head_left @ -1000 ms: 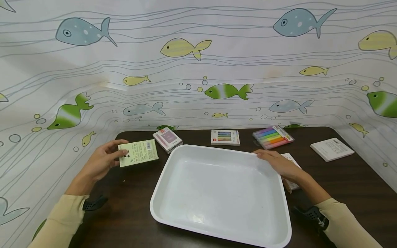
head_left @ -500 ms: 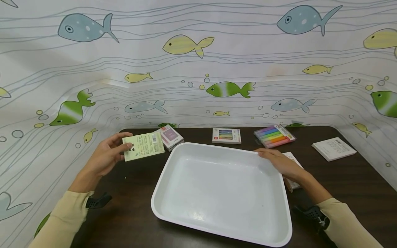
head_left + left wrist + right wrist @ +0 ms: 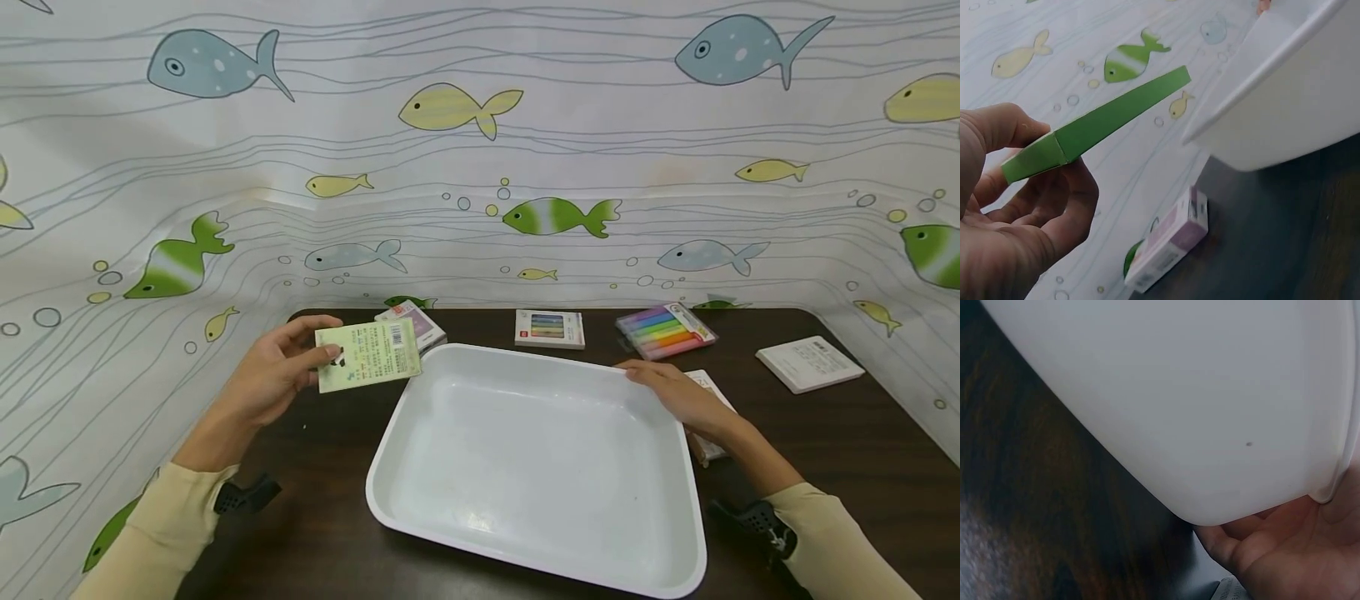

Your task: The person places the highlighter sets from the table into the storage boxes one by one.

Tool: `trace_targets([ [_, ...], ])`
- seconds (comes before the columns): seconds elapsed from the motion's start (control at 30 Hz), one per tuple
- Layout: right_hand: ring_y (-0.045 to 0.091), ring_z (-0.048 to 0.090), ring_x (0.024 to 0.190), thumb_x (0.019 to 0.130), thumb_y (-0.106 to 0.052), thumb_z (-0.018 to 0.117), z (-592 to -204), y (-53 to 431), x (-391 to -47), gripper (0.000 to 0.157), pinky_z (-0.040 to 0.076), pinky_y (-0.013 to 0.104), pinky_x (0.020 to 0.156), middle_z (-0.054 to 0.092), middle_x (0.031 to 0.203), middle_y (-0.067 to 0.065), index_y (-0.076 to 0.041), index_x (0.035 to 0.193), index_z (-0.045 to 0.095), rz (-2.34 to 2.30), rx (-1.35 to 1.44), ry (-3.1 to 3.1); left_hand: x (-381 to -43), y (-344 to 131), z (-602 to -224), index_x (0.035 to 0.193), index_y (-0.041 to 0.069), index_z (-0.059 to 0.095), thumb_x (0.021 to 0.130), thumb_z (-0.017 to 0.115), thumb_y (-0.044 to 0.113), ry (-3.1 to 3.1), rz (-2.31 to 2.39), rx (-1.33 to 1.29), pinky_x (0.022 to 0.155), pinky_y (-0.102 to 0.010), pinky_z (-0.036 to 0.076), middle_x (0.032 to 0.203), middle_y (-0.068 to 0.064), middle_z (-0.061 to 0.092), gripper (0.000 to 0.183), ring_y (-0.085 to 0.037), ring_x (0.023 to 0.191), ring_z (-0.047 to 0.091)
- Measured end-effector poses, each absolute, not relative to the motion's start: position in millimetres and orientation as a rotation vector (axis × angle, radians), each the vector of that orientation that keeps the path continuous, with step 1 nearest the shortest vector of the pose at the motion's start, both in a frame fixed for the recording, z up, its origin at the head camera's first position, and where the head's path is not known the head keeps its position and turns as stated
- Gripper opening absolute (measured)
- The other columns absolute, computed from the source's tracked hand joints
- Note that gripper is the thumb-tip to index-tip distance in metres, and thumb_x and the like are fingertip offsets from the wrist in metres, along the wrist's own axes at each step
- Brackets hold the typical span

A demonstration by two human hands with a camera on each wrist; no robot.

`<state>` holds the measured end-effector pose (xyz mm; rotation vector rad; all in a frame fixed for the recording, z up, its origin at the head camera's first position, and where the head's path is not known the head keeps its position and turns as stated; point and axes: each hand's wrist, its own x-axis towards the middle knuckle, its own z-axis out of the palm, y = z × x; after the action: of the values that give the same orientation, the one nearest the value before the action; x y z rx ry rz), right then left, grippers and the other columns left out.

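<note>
The left grip [image 3: 273, 375] is pinching the green box [image 3: 372, 357] by one end; the free end, hovering rightward beside the rim of the white tray [image 3: 517, 467], could be catching there if carried low. Between the grips, the tray is offering open room, the right grip [image 3: 678, 398] holding its far right corner.

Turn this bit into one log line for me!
left grip: holds green box off table | right grip: holds white tray at far right corner | rainbow pen pack: on table
</note>
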<state>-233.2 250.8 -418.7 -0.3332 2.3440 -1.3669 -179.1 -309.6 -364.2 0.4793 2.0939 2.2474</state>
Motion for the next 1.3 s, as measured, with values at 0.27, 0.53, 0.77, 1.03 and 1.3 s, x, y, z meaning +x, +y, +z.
trace_targets([
  [0.27, 0.034, 0.063, 0.107, 0.109, -0.046, 0.043, -421, 253, -233, 0.057, 0.059, 0.045, 0.081, 0.044, 0.143, 0.025, -0.008, 0.152, 0.045, -1.422, -0.351, 2.295, -174, -289, -367, 0.135, -0.007, 0.05, 0.099, 0.063, -0.005, 2.135, 2.138, 0.421, 0.071, -0.033, 0.06, 0.118, -0.019, 0.056, 0.038, -0.024, 0.096, 0.07],
  [0.53, 0.04, 0.053, 0.119, 0.107, -0.051, 0.043, -417, 251, -233, 0.063, 0.057, 0.046, 0.085, 0.026, 0.155, 0.026, -0.008, 0.153, 0.043, -1.375, -0.328, 2.34, -175, -283, -373, 0.136, -0.005, 0.051, 0.097, 0.067, -0.001, 2.168, 2.09, 0.373, 0.074, -0.039, 0.06, 0.122, -0.023, 0.055, 0.042, -0.027, 0.098, 0.07],
  [0.77, 0.037, 0.058, 0.115, 0.109, -0.047, 0.042, -418, 252, -233, 0.061, 0.058, 0.046, 0.085, 0.041, 0.148, 0.025, -0.006, 0.153, 0.043, -1.4, -0.357, 2.321, -175, -277, -375, 0.135, -0.003, 0.053, 0.096, 0.07, 0.002, 2.183, 2.04, 0.364, 0.072, -0.035, 0.06, 0.12, -0.023, 0.059, 0.043, -0.027, 0.095, 0.07],
  [1.03, 0.036, 0.061, 0.111, 0.11, -0.044, 0.041, -420, 253, -231, 0.058, 0.059, 0.047, 0.082, 0.045, 0.144, 0.025, -0.006, 0.154, 0.042, -1.409, -0.361, 2.317, -171, -270, -376, 0.135, -0.004, 0.053, 0.096, 0.071, 0.002, 2.179, 2.016, 0.394, 0.068, -0.032, 0.058, 0.118, -0.026, 0.06, 0.043, -0.026, 0.091, 0.07],
  [1.3, 0.039, 0.054, 0.12, 0.109, -0.05, 0.041, -417, 250, -233, 0.062, 0.056, 0.048, 0.088, 0.036, 0.151, 0.025, -0.007, 0.153, 0.044, -1.358, -0.363, 2.348, -164, -255, -377, 0.133, -0.005, 0.053, 0.095, 0.069, -0.001, 2.055, 2.056, 0.424, 0.073, -0.04, 0.06, 0.117, -0.024, 0.063, 0.041, -0.031, 0.094, 0.071],
])
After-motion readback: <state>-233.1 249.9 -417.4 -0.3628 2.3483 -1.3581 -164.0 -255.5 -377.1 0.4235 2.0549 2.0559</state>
